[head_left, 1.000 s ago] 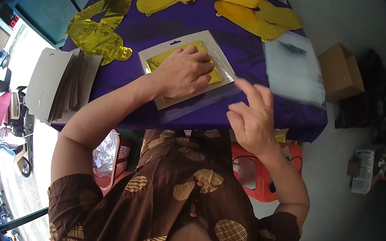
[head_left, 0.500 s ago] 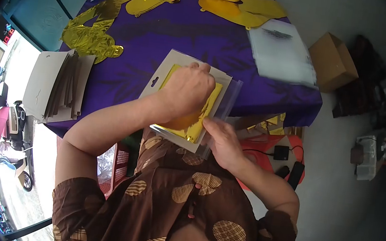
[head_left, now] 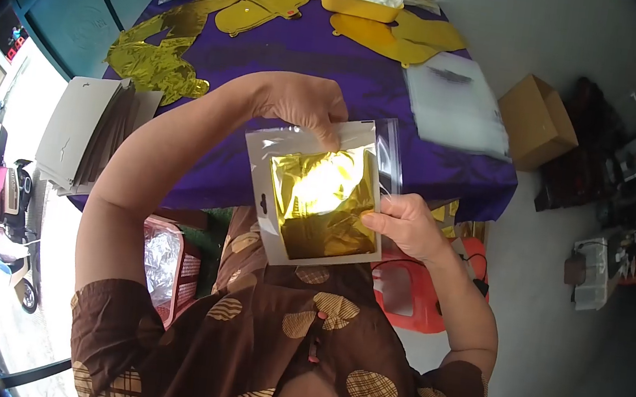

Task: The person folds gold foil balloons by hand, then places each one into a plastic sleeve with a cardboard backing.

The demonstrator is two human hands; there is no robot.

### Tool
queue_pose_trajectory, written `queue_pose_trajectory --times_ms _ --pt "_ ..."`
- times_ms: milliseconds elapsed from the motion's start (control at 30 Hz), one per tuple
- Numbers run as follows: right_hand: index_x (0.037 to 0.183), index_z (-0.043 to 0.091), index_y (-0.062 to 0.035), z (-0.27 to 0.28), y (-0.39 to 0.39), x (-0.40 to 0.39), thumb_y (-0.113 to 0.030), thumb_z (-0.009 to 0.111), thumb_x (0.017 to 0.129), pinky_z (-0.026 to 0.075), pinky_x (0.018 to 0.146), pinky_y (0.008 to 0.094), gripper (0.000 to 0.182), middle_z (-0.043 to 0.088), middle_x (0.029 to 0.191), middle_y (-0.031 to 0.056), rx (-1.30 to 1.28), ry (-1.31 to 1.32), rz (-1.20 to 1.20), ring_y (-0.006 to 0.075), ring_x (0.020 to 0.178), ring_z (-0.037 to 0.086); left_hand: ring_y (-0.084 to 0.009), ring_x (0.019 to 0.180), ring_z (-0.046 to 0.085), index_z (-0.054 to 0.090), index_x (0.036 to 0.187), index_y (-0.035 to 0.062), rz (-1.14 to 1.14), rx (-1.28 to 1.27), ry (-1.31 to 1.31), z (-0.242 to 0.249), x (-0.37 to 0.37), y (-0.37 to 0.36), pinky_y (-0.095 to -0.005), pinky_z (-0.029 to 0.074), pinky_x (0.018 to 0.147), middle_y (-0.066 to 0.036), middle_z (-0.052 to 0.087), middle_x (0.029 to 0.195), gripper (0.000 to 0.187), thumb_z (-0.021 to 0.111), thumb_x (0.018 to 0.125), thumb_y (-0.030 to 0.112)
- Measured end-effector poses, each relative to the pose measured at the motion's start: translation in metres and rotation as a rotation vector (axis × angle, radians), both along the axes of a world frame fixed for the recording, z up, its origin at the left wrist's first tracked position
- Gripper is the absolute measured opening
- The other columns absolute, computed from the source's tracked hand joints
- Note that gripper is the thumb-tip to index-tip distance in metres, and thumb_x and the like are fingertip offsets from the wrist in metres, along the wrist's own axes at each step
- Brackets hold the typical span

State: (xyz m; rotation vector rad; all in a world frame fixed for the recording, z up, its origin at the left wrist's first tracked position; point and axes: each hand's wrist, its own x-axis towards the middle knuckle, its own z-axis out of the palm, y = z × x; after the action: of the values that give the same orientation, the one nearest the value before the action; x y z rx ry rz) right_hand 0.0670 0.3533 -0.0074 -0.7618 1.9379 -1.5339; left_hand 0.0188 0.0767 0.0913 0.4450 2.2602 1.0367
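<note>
A folded gold foil balloon lies flat on a pale backing card with a hang hole, inside a clear plastic bag whose loose edge shows on the right. My left hand is closed on the far edge of this package, its thumb pressing near the top of the foil. At the right edge my right hand pinches the package, with its thumb over the front and its other fingers partly hidden. The package is tilted up toward me above my lap.
On the purple-covered table are a stack of cards, gold foil balloons, a yellow tub and a pile of clear bags. A cardboard box stands right; a red basket is below left.
My left hand has moved from on top of the foil to the package's far edge. The package has turned and tilted up, showing its shiny front. My right hand has shifted slightly right.
</note>
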Motion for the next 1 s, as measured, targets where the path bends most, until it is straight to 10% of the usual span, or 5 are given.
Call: queue_pose_trajectory --times_ms 333,1000 --pt "0.113 0.066 0.005 0.051 -0.004 -0.013 -0.012 0.066 0.091 0.05 0.08 0.0268 0.027 0.068 0.098 0.0027 -0.085 -0.286 0.017 0.0064 0.086 0.059 -0.0112 0.063 0.062 0.071 0.088 -0.0052 0.103 0.114 -0.056 0.012 0.013 0.013 -0.0281 0.05 0.061 -0.006 0.069 0.073 0.02 0.071 0.074 0.009" --pt "0.098 0.072 0.0057 0.089 -0.047 -0.058 -0.011 0.069 0.087 0.05 0.066 0.0239 0.02 0.069 0.083 0.0019 0.157 -0.101 0.122 0.0056 0.073 0.059 -0.0089 0.069 0.065 0.071 0.095 -0.0028 0.326 0.44 0.015 0.004 0.039 -0.018 -0.0245 0.052 0.064 -0.006 0.071 0.081 0.018 0.075 0.079 0.003"
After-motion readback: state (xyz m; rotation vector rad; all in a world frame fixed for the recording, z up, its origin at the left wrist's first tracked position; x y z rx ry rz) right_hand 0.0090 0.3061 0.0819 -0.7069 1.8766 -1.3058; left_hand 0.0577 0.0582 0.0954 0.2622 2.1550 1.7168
